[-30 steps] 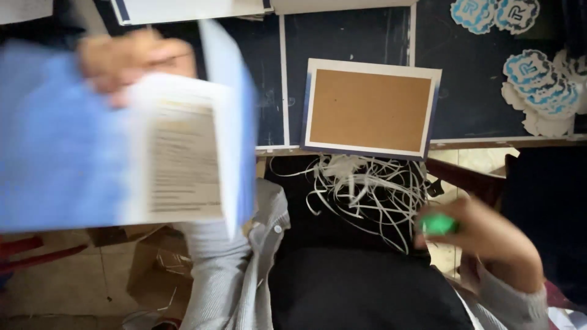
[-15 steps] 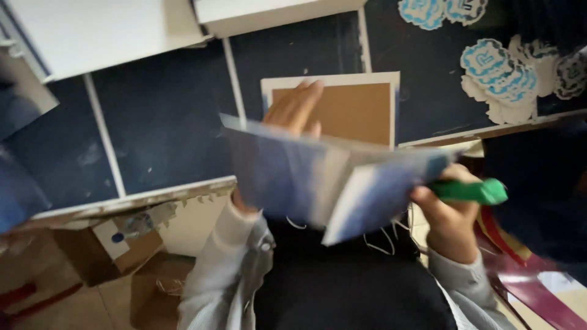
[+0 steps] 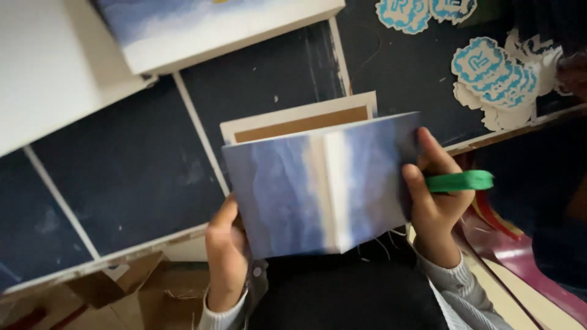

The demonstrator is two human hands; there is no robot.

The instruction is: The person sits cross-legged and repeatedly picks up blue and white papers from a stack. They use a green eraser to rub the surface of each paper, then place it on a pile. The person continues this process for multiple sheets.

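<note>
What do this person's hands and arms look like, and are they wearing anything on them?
Both hands are bare: no gloves, and no rings or watch that I can make out. The left hand comes out of a pale grey sleeve with a snug, light cuff. The right hand has the same kind of sleeve, whose cuff looks finely ribbed or striped. Dark clothing covers the lap between them.

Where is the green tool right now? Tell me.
In the head view, the green tool is right of centre, gripped in the right hand, which also holds the right edge of the blue folded cover, below the stack of blue-and-white cutouts.
</note>
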